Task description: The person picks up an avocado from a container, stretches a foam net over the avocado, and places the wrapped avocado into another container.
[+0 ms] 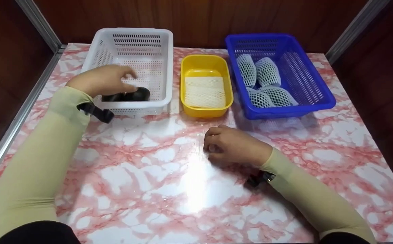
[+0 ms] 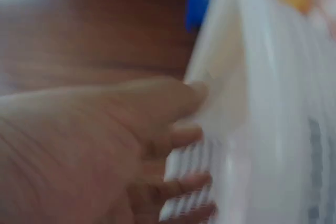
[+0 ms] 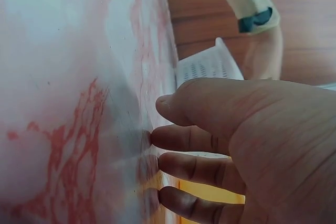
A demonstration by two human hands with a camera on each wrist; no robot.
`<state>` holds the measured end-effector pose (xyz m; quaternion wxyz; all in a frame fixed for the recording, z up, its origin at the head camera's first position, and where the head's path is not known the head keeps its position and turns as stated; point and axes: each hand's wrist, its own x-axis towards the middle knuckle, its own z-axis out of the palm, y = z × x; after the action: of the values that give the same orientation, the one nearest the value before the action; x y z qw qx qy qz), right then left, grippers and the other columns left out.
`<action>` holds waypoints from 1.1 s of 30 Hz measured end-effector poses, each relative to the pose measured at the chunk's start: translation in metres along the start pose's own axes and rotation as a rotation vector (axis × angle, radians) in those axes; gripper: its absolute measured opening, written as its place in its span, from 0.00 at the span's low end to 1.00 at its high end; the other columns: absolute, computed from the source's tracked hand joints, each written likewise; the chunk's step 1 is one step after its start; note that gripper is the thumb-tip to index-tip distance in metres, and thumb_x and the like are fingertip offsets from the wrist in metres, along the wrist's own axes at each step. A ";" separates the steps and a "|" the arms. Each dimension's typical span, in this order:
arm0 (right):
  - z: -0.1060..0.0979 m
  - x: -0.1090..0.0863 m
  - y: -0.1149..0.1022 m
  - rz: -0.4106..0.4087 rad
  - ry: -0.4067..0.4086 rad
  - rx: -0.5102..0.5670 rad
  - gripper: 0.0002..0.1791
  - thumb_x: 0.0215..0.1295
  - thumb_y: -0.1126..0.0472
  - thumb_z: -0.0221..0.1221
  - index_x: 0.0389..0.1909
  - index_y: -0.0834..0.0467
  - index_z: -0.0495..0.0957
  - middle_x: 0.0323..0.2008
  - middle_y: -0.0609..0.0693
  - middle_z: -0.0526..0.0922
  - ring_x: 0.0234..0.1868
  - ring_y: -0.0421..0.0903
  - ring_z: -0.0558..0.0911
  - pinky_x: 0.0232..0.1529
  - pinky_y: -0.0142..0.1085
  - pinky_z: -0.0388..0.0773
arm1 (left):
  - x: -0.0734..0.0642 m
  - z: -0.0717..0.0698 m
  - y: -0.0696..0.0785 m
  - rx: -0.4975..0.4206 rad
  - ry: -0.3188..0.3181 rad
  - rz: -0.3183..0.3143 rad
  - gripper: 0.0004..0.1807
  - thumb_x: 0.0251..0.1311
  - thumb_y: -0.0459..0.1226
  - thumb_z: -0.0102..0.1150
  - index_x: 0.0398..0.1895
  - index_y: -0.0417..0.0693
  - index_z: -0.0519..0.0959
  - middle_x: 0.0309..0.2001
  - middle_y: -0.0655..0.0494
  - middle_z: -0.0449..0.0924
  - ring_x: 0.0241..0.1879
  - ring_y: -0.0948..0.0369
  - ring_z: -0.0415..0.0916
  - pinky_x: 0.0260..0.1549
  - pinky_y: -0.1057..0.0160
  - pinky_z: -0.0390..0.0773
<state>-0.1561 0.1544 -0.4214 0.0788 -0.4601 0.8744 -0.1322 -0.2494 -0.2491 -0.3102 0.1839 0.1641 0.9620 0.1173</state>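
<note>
My left hand (image 1: pixel 103 80) reaches over the near side of the white basket (image 1: pixel 168 67), its fingers apart and curved, holding nothing. Below its fingertips lie dark, rounded, avocado-like pieces (image 1: pixel 141 94), partly hidden behind the hand. The left wrist view is blurred, but the spread left fingers (image 2: pixel 181 184) show inside the basket's wall. My right hand (image 1: pixel 235 145) rests on the marbled table (image 1: pixel 142 176) in front of the yellow container (image 1: pixel 207 112). Its fingers are loosely bent, fingertips at the tabletop, with nothing held, as the right wrist view shows.
Flat white foam net sleeves (image 1: pixel 205 92) lie in the yellow container, between the two baskets. On the right, a blue basket (image 1: pixel 313 107) holds several netted pieces (image 1: pixel 267 71). Brown wood-look panels (image 1: pixel 200 23) enclose the table at back and sides.
</note>
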 end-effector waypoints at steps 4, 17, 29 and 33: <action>0.000 0.000 0.000 0.002 0.000 0.002 0.11 0.70 0.51 0.71 0.49 0.51 0.89 0.53 0.47 0.86 0.53 0.48 0.83 0.58 0.44 0.83 | 0.005 0.005 -0.024 0.050 -0.132 -0.121 0.41 0.76 0.57 0.56 0.84 0.46 0.63 0.78 0.31 0.69 0.72 0.38 0.70 0.74 0.29 0.66; -0.001 0.000 0.000 -0.006 0.004 0.006 0.11 0.70 0.52 0.70 0.48 0.52 0.89 0.54 0.49 0.86 0.55 0.50 0.83 0.60 0.44 0.83 | 0.006 0.022 -0.042 0.029 -0.121 -0.067 0.32 0.68 0.50 0.65 0.73 0.52 0.77 0.69 0.41 0.81 0.64 0.42 0.75 0.68 0.34 0.72; -0.001 0.000 0.001 -0.010 -0.002 0.011 0.11 0.71 0.53 0.70 0.50 0.52 0.89 0.55 0.49 0.86 0.55 0.50 0.83 0.61 0.44 0.83 | -0.016 -0.007 -0.040 -0.019 0.075 -0.076 0.36 0.72 0.47 0.65 0.80 0.47 0.70 0.66 0.35 0.79 0.58 0.41 0.75 0.60 0.35 0.74; -0.004 -0.002 0.004 -0.015 0.005 0.019 0.10 0.71 0.54 0.70 0.49 0.53 0.89 0.52 0.50 0.86 0.53 0.49 0.83 0.59 0.44 0.84 | -0.027 -0.016 -0.021 -0.056 0.260 0.007 0.34 0.71 0.44 0.64 0.79 0.48 0.72 0.66 0.35 0.77 0.57 0.41 0.74 0.60 0.36 0.74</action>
<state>-0.1589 0.1585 -0.4189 0.0801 -0.4657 0.8697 -0.1424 -0.2377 -0.2804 -0.2930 0.0619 0.1458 0.9735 0.1650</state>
